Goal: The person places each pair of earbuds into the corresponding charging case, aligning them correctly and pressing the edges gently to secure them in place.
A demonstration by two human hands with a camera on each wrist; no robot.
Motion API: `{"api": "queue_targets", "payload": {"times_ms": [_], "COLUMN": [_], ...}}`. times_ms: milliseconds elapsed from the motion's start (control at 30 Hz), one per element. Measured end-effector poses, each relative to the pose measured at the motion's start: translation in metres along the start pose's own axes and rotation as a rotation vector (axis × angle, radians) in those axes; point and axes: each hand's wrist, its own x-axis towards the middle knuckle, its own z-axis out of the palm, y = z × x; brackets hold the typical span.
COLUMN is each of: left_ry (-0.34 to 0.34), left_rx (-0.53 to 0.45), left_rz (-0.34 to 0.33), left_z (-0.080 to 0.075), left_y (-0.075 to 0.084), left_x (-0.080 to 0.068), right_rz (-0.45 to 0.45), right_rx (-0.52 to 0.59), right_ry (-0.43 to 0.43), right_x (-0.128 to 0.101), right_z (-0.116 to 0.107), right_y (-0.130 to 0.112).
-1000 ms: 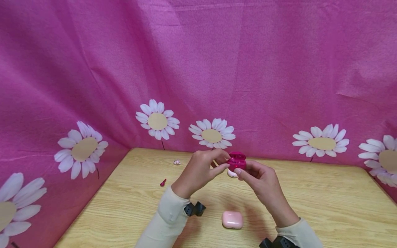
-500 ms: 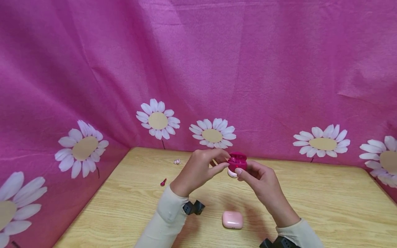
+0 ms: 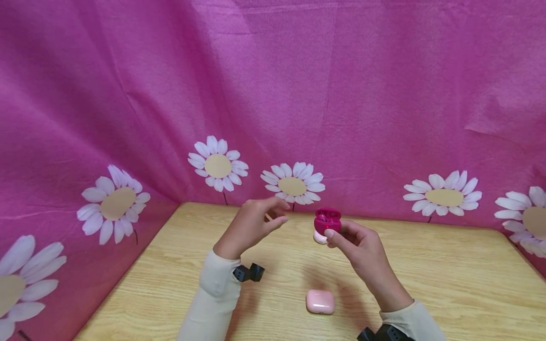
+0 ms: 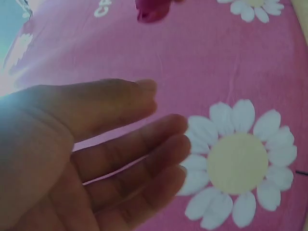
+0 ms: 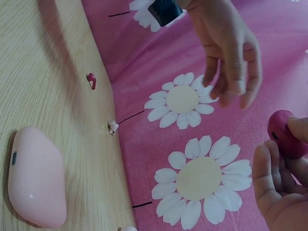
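Note:
In the head view my right hand (image 3: 364, 253) holds a magenta earbud case (image 3: 327, 221) above the table, thumb on its front. The lid stands up, and a small red light shows on the front. Something magenta sits inside, perhaps an earbud, too small to be sure. My left hand (image 3: 249, 222) hovers left of the case, apart from it, fingers loosely bent with nothing between them, as the left wrist view confirms. A loose magenta earbud (image 5: 92, 81) lies on the table in the right wrist view; the left arm hides it in the head view.
A light pink case (image 3: 320, 301) lies closed on the wooden table (image 3: 448, 279), nearer me. Behind the held case is a white-and-pink rounded object (image 3: 320, 237), partly covered. Small pale pink earbuds (image 5: 113, 127) lie near the far edge. A pink flowered curtain (image 3: 362, 94) surrounds the table.
My left hand has drawn away from the magenta case, moving left, with its fingers now off it. The right hand and the case have barely moved.

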Motion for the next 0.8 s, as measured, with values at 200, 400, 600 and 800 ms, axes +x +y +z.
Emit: {"api": "queue_targets", "payload": {"times_ms": [200, 400, 600, 800], "left_ry": [-0.046, -0.07, -0.087, -0.128], "left_rx": [0.048, 0.066, 0.038, 0.061], "left_rz": [-0.115, -0.216, -0.295, -0.355], "left_z": [-0.006, -0.013, -0.016, -0.016], "left_y": [-0.016, -0.03, -0.036, -0.051], "left_x": [-0.004, -0.007, -0.009, -0.015], "right_rz": [0.0, -0.015, -0.024, -0.029], "right_rx": [0.003, 0.007, 0.009, 0.018], "right_ry": [-0.001, -0.006, -0.004, -0.003], "right_x": [0.001, 0.001, 0.001, 0.001], "right_z": [0.001, 0.001, 0.0, 0.0], "right_y": [0.0, 0.0, 0.001, 0.0]}}
